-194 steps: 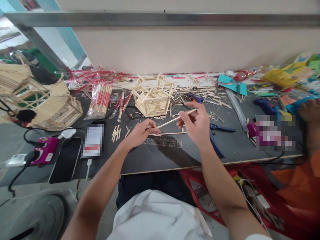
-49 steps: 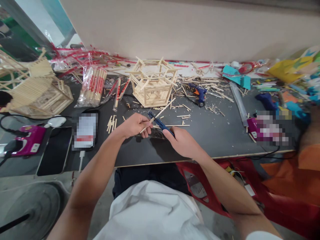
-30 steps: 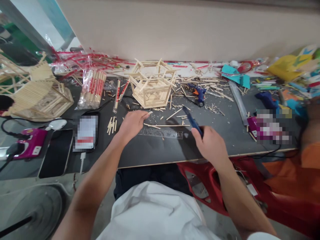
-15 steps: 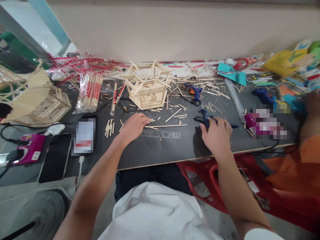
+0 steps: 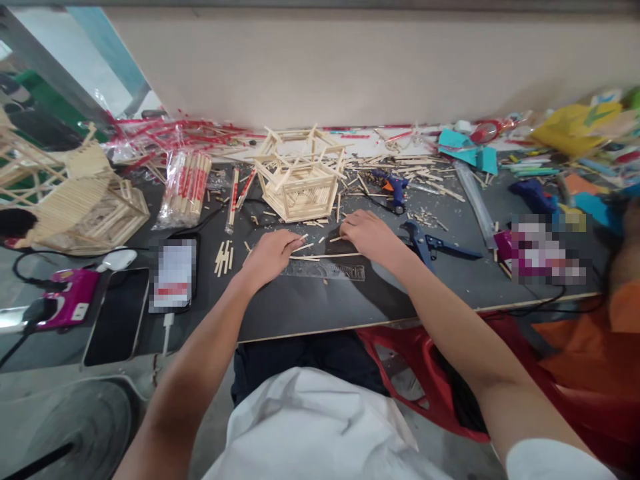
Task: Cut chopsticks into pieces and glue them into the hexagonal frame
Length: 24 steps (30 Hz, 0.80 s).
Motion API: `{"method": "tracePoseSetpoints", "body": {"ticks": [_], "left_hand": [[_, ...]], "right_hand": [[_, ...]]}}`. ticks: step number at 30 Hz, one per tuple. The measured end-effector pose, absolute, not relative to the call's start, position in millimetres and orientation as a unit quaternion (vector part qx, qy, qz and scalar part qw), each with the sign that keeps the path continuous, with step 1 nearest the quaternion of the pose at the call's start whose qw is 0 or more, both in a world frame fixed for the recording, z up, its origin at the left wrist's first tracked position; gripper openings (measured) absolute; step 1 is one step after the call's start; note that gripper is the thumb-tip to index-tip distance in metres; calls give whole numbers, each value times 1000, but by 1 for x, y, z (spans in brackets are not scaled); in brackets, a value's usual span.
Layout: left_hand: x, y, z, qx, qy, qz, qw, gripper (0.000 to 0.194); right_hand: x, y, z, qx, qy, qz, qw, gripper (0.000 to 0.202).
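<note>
My left hand is closed on short wooden stick pieces, which poke out past its fingertips. My right hand lies across from it, fingers pinched together on the table, with a short stick at the fingertips. Between and below the hands are a long thin stick and a clear ruler. A dark blue ratchet cutter rests on the table beside my right wrist, not held. Behind the hands stands an open wooden stick framework.
Cut sticks lie left of my left hand. A glue gun, bagged chopsticks and scattered offcuts fill the back. Two phones, one being a dark phone, and a purple power strip lie left. Another person's arm is at right.
My right hand has let go of the cutter, leaving it on the table, and moved left to the small sticks. My left hand now has stick pieces raised slightly in its fingers.
</note>
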<state>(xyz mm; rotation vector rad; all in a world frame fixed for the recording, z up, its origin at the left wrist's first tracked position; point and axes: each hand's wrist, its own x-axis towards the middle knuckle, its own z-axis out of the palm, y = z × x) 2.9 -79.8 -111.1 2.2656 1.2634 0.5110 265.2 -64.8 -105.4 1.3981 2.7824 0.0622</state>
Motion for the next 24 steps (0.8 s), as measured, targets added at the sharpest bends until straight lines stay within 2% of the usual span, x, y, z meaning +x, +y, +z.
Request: {"method": "tracePoseSetpoints", "body": {"ticks": [6, 9, 16, 21, 24], "left_hand": [[12, -85, -109, 850, 442, 240, 158, 31], [18, -84, -103, 870, 417, 225, 138, 31], [16, -75, -92, 878, 452, 107, 119, 34], [12, -68, -92, 880, 455, 99, 94, 32], [15, -62, -90, 882, 443, 109, 120, 30]], "right_hand": [[244, -73, -93, 426, 904, 27, -24, 25], [226, -72, -89, 429, 897, -52, -96, 22], [221, -68, -94, 444, 800, -278, -291, 13], [232, -69, -106, 438, 744, -337, -375, 20], [230, -67, -114, 439, 708, -364, -418, 23]]}}
